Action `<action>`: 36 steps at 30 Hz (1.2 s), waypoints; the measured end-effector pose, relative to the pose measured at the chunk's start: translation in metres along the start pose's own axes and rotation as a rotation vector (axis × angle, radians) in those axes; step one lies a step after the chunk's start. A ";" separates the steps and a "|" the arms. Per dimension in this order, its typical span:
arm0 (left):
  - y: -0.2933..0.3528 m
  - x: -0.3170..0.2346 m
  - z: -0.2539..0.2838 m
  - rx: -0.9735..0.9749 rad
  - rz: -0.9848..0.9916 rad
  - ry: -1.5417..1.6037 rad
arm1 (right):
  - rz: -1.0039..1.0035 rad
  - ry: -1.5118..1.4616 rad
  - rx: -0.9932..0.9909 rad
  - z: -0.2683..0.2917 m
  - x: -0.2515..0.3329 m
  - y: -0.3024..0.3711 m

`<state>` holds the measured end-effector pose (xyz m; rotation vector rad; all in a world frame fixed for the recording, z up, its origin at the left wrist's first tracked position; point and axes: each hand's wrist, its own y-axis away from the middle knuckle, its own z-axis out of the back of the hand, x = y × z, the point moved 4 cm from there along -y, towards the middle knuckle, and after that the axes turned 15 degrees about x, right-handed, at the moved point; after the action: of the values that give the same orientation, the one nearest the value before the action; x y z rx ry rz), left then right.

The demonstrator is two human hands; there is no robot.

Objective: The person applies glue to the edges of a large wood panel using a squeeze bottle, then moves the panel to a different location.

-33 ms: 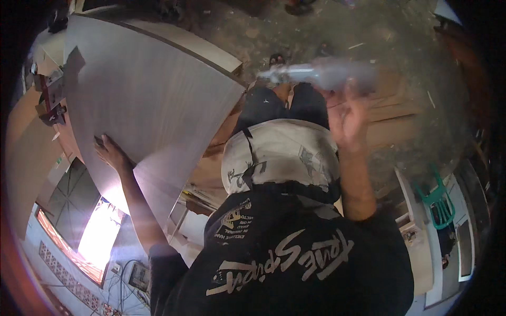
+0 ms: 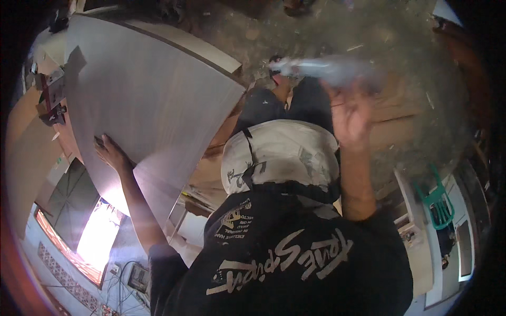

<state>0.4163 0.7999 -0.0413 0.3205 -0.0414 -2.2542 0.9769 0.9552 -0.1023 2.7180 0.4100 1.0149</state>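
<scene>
My left hand lies with its fingers stretched out on a large grey wood-grain panel, which slants up on my left. My right hand is raised ahead of my right thigh and smeared by motion. Its fingers appear closed round one end of a long, pale, shiny thing that points left toward my foot. This thing is too blurred for its kind to show. A gap separates its tip from the panel's right corner.
Brown cardboard-like sheets lie on the floor on my right. Farther right is a green plastic chair. A bright opening glows at the lower left, near a boxy device with cables. Another board lies behind the panel.
The pale thing in my right hand has shifted a little to the right and away from me. My left hand and the panel stay put.
</scene>
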 end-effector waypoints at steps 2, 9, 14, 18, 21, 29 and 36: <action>0.003 -0.005 -0.001 0.002 -0.025 0.056 | 0.080 -0.162 -0.121 0.015 0.029 -0.007; 0.013 0.014 0.014 -0.065 0.089 -0.078 | 0.250 -0.119 -0.143 0.009 0.118 -0.024; 0.014 0.015 0.017 -0.082 0.120 -0.137 | 0.239 -0.090 -0.138 -0.043 0.112 -0.050; 0.009 -0.008 0.003 -0.073 0.079 -0.109 | 0.157 0.089 -0.043 -0.086 0.097 -0.085; 0.024 -0.007 0.017 -0.051 0.099 -0.101 | 0.062 0.076 0.079 -0.159 0.067 -0.105; 0.021 -0.021 0.030 -0.063 0.048 -0.102 | -0.060 0.299 0.405 -0.261 -0.008 -0.188; 0.032 -0.015 0.040 -0.051 0.076 -0.031 | 0.055 0.482 0.724 -0.338 -0.092 -0.277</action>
<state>0.4400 0.7874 0.0050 0.2523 -0.0126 -2.1815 0.6348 1.2184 0.0120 3.0496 0.9462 1.8432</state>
